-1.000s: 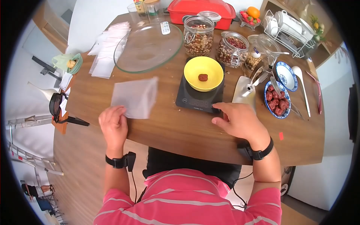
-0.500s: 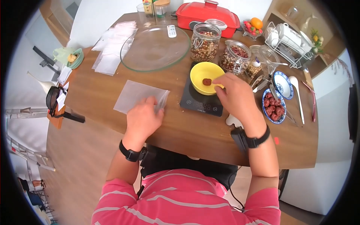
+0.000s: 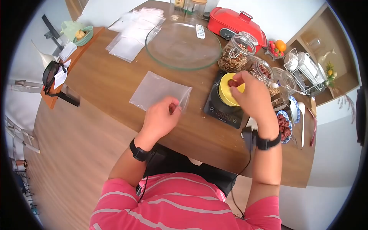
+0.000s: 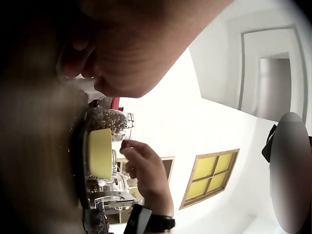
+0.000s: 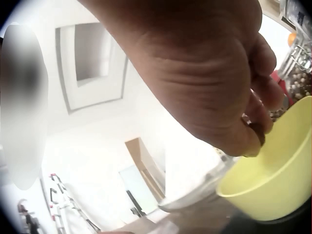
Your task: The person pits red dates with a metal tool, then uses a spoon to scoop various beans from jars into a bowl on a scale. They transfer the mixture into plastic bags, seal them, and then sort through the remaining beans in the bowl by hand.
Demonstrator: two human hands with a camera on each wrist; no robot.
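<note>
My right hand (image 3: 253,94) pinches a dark red, wrinkled dried date (image 3: 232,82) between thumb and fingertips. In the left wrist view the date (image 4: 127,143) shows just above the rim of a yellow bowl (image 4: 100,153). That bowl stands on a black kitchen scale (image 3: 221,113) with a digital display. On the table to the left lies a clear plastic zip bag (image 3: 153,90), flat. The left hand (image 3: 161,117) pinches the bag near its right-hand edge, and some film shows between the fingers in the left wrist view.
Behind the scale stand glass jars (image 3: 234,57) of nuts and beans. A glass plate (image 3: 180,46) with a remote and a stack of bags (image 3: 134,34) lie further back. At right are a blue-white bowl of dates (image 3: 284,128) and a white spoon (image 3: 302,122).
The right hand has gone from the scale's front into the yellow bowl and lifted the date. The left hand has moved from the bag's near left corner to its right edge.
</note>
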